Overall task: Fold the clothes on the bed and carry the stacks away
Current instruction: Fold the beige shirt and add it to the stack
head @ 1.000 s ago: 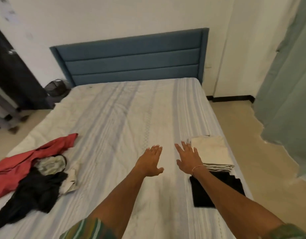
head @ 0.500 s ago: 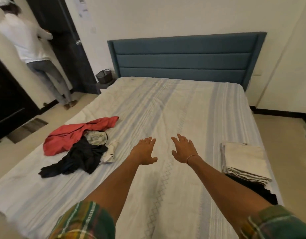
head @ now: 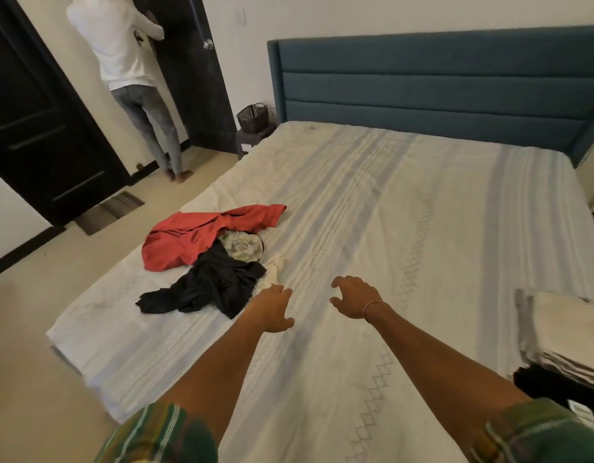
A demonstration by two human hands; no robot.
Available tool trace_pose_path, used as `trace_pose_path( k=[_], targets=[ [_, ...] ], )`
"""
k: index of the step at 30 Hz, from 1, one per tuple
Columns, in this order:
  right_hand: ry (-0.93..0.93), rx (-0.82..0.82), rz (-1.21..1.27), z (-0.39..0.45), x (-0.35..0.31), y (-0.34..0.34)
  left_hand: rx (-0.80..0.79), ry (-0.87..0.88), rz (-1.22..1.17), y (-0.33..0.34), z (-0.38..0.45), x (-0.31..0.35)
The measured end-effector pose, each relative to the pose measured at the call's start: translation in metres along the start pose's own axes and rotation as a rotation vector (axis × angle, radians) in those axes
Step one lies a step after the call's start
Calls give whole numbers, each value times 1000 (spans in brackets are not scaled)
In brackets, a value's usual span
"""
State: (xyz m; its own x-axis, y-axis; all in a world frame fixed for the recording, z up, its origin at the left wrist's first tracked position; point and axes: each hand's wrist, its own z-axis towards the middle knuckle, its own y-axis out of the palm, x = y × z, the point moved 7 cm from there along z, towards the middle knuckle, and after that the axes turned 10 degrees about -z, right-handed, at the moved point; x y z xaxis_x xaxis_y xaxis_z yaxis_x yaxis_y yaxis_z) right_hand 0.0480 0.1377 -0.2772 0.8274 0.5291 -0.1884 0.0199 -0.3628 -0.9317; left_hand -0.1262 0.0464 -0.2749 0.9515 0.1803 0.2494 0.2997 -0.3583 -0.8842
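Step in hand looked like the reach for the next unfolded piece. Both hands were out over the bed (head: 406,212), holding nothing: left hand (head: 272,309) with fingers spread and relaxed, right hand (head: 354,297) loosely clawed, thumb apart. Landmark is the black garment (head: 218,285): left hand just beside its near edge, not touching; red garment (head: 202,238) touching it on the far side; pale patterned piece (head: 242,245) lying against its top. Folded stack (head: 563,332) sat well apart, at the opposite bed edge. Next move probably calls for pinching one layer only, since the pile is tangled.
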Motion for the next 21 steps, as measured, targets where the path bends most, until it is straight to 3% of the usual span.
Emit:
trace_pose_path(
  k=[8, 12, 21],
  targets=[
    [-5, -189, 63, 111, -68, 90, -88, -33, -60, 28, 57, -121],
    [16, -265, 253, 169, -97, 143, -121, -51, -103, 54, 90, -173],
    [568, -185, 987, 291, -120, 223, -115, -74, -224, 89, 147, -241]
  ],
)
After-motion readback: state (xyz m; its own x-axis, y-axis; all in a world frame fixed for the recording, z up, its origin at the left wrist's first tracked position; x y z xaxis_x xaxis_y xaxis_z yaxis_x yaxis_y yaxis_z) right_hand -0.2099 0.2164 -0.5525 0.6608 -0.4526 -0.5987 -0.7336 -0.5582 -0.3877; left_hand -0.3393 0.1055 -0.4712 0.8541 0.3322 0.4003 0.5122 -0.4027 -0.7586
